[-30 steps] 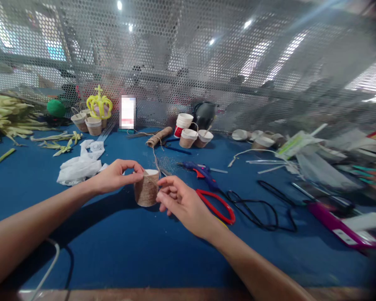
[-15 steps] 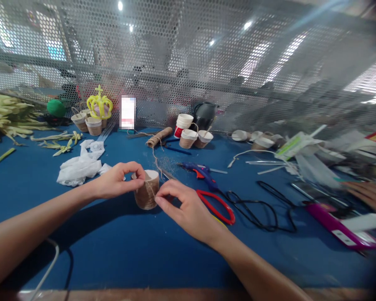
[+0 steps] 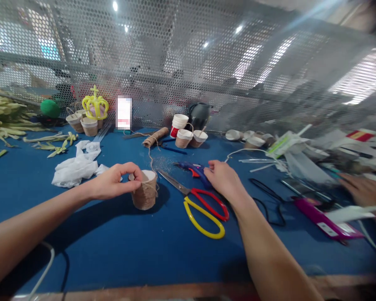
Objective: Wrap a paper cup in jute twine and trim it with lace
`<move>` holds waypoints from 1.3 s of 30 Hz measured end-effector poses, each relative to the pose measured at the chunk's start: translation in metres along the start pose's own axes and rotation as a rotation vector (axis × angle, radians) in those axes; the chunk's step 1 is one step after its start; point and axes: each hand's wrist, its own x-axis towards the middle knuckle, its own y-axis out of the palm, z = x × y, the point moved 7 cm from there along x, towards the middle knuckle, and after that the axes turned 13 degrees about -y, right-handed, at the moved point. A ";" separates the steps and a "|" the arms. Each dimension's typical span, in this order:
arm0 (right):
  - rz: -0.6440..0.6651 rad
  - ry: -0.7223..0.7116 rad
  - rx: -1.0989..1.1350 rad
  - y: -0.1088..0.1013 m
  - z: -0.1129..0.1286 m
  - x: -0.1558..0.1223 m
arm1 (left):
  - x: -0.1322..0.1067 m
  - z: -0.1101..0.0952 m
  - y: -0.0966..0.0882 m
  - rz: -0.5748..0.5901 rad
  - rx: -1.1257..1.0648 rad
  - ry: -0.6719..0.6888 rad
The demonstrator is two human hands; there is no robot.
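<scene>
A small cup wrapped in brown twine (image 3: 144, 195) stands on the blue table top (image 3: 138, 251). My left hand (image 3: 113, 184) pinches its rim on the near-left side, thumb and fingers closed. A strand of twine (image 3: 150, 155) runs from the cup back to a twine spool (image 3: 155, 136). To the right, my right hand (image 3: 224, 180) lies over the handle of a blue glue gun (image 3: 190, 168), with its fingers curled down on it. Scissors with red and yellow handles (image 3: 204, 211) lie open between the cup and my right forearm.
A perforated metal screen (image 3: 188, 75) closes off the back. Along it stand paper cups (image 3: 184, 136), a yellow crown (image 3: 95, 106) and green leaves (image 3: 6, 121). White plastic (image 3: 75, 167) lies at left, a black cable (image 3: 269, 200) and a purple tool (image 3: 319, 213) at right, near another person's hand (image 3: 360, 188).
My right hand has let go of the twine at the cup and moved right onto the glue gun, uncovering the scissors. My left hand stays on the cup's rim.
</scene>
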 end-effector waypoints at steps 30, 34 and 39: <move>0.096 -0.311 0.556 0.007 0.099 -0.067 | 0.009 0.025 -0.011 -0.211 -0.128 -0.045; 0.110 -0.454 0.465 0.007 0.102 -0.066 | 0.010 0.024 -0.010 -0.198 -0.124 -0.043; 0.066 -0.545 0.393 0.004 0.107 -0.069 | 0.009 0.022 -0.010 -0.194 -0.114 -0.033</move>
